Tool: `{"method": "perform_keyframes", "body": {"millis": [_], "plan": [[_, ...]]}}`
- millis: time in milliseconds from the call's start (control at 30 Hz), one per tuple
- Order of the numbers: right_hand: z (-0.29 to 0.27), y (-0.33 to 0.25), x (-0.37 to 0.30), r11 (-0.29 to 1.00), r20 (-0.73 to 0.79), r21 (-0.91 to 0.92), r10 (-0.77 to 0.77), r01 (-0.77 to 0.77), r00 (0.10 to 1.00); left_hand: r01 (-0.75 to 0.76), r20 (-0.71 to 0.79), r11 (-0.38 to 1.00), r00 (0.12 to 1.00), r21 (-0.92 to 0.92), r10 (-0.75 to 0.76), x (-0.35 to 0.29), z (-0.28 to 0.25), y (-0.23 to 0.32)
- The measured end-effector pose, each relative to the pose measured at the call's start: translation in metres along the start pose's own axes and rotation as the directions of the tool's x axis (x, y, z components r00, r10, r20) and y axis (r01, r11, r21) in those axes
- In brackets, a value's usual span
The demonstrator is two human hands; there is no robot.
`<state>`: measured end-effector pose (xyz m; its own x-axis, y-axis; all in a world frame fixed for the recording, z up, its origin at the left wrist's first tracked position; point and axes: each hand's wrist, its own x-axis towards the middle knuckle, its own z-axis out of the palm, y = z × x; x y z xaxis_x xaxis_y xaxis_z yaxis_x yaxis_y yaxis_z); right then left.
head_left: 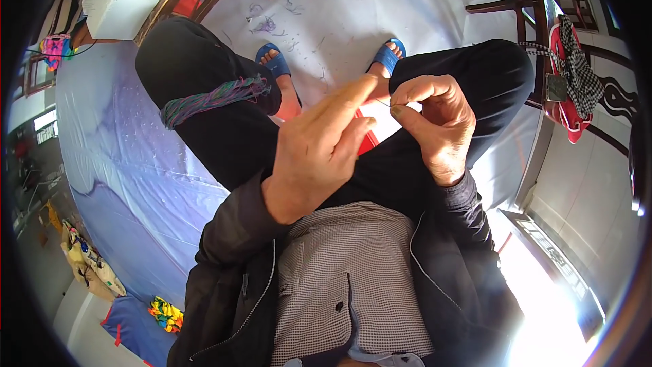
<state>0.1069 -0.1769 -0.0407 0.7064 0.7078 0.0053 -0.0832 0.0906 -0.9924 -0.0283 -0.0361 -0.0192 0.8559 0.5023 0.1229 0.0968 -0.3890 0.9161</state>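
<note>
My left hand [319, 149] is raised over my lap, its forefinger stretched out toward the right hand and the other fingers bent. My right hand [438, 122] pinches a thin needle [384, 102] between thumb and forefinger, its tip close to my left forefinger. Whether a thread runs between the hands is too fine to tell. A bundle of multicoloured threads [214, 98] lies across my left thigh. A red thing [369, 141] shows between my knees, mostly hidden behind my left hand.
I sit with dark trousers and blue sandals [275, 61] on a pale sheet [136, 183] strewn with thread scraps [268, 24]. A wooden chair [536, 13] with a checked cloth and red bag [570, 75] stands at the right. Coloured bundles [166, 314] lie lower left.
</note>
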Motion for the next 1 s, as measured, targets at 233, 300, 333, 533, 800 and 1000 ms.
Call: {"method": "perform_keyframes", "body": {"millis": [233, 300, 333, 533, 800, 1000], "plan": [[0.0, -0.001, -0.003, 1.0, -0.027, -0.022, 0.014, -0.015, 1.0, 0.092, 0.035, 0.952, 0.996, -0.293, -0.086, 0.001, 0.024, -0.021], [-0.001, 0.0, -0.003, 1.0, -0.026, -0.002, 0.031, -0.031, 0.999, 0.108, 0.029, 0.937, 0.994, -0.331, -0.104, 0.002, 0.025, -0.022], [0.0, 0.0, -0.004, 0.999, -0.035, 0.011, 0.045, -0.045, 0.998, 0.109, 0.03, 0.937, 0.994, -0.331, -0.105, 0.003, 0.025, -0.023], [0.002, 0.0, -0.003, 0.995, -0.055, 0.074, 0.077, -0.073, 0.996, -0.022, -0.044, 0.981, 0.999, -0.192, 0.014, 0.004, 0.023, -0.026], [0.006, 0.0, -0.006, 0.994, -0.069, 0.048, 0.101, -0.098, 0.992, -0.03, -0.028, 0.991, 0.999, -0.134, 0.027, 0.003, 0.015, -0.025], [-0.003, 0.002, -0.003, 0.996, -0.073, 0.005, 0.086, -0.086, 0.994, 0.017, -0.031, 0.977, 0.999, -0.211, -0.024, 0.005, 0.018, -0.026]]}}
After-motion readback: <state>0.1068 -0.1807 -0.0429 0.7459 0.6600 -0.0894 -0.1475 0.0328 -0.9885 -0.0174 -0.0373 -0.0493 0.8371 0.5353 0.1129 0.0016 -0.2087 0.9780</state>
